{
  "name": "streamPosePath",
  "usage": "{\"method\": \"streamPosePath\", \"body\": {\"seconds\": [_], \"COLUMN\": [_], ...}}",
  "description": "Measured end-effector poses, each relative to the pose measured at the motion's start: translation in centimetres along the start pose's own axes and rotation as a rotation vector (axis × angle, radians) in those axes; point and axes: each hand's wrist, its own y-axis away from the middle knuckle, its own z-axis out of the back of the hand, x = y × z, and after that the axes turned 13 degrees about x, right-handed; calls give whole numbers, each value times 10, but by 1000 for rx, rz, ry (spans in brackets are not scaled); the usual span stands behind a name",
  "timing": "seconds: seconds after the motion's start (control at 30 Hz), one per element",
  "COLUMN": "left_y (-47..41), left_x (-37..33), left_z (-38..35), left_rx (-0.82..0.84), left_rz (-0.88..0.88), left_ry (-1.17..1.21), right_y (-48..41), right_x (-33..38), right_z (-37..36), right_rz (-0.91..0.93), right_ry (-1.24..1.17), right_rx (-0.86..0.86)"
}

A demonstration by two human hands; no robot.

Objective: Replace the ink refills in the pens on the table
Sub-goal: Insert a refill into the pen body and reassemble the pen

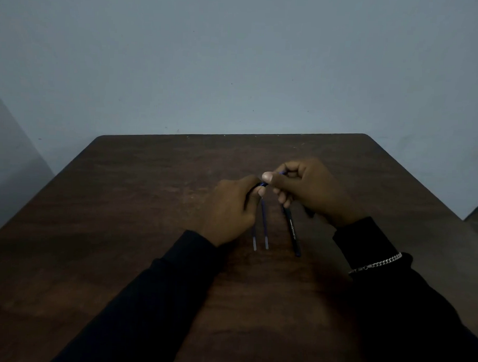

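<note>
Person's left hand (231, 207) was curled, pinching one end of a thin blue piece (263, 184) above the table (123, 204). Two blue refills (264, 222) lay side by side beneath, with a black pen (291, 231) just beside them. The right hand (310, 191) pinched the piece's other end.

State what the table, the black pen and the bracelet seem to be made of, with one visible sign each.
Table: wood or wood-look laminate with a matte finish; brown grain streaks show.
Black pen: probably plastic, smooth; pale lettering is printed on the barrel.
Bracelet: metal, shiny; its silvery chain links catch the light.
</note>
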Motion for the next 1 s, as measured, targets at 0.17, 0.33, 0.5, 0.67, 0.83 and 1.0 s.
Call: {"method": "streamPosePath", "body": {"seconds": [0.17,0.33,0.5,0.67,0.83,1.0], "left_y": [0,1,1,2,2,2], "left_x": [-4,-5,-7,-6,-5,-5], "left_z": [2,1,1,2,3,3], "left_rx": [-9,-27,-61,-86,-110,-95], "left_rz": [13,24,46,59,67,78], "left_ry": [79,149,176,187,187,190], "right_y": [-2,-1,-3,1,6,14], "right_x": [-2,-5,-3,-2,-7,-26], "right_z": [7,8,8,24,47,75], "right_rz": [71,89,91,107,5,-322], "right_ry": [-181,-310,-411,-555,-367,122], "right_rx": [-50,-22,-68,-127,-233,-322]}}
